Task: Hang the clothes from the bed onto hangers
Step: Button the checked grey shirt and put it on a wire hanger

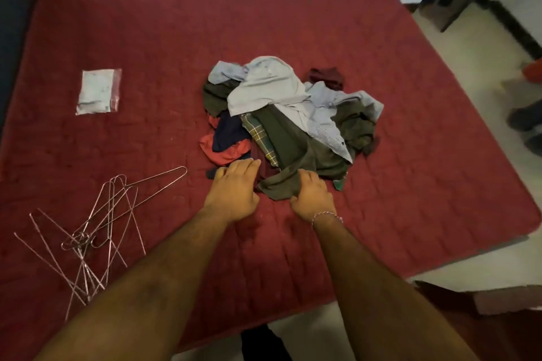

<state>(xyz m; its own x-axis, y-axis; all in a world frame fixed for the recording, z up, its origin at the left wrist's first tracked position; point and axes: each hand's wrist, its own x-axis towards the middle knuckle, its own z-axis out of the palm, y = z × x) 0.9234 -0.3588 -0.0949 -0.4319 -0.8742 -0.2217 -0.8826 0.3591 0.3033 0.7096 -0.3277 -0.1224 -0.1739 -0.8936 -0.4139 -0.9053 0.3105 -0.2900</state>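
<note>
Head view. The red quilted bed (146,38) carries a mixed heap of crumpled clothes (290,120) near its middle: pale grey shirts on top, olive-green, navy, red and checked pieces beneath. No garment in the heap is on a hanger.

A loose tangle of thin silver wire hangers (96,231) lies on the bed to the left of the heap and well apart from it. All of the hangers are bare. A clear plastic bag with a folded white item inside (98,91) lies farther up the bed on the left; it is sealed and untouched.

The left hand (234,187) rests at the near edge of the heap, fingers straight and close together, tips touching dark fabric. Whether it grips anything cannot be told. The right hand (312,195) has its fingers curled into the near corner of an olive-green cloth garment (296,155) and pinches a fold of it. The garment lies flat within the heap and is not yet lifted.

Judgement: the task is at its start. No item is hung. The step in hand is selection of the first garment. All clothes remain to be separated, fitted to hangers and hung.
</note>
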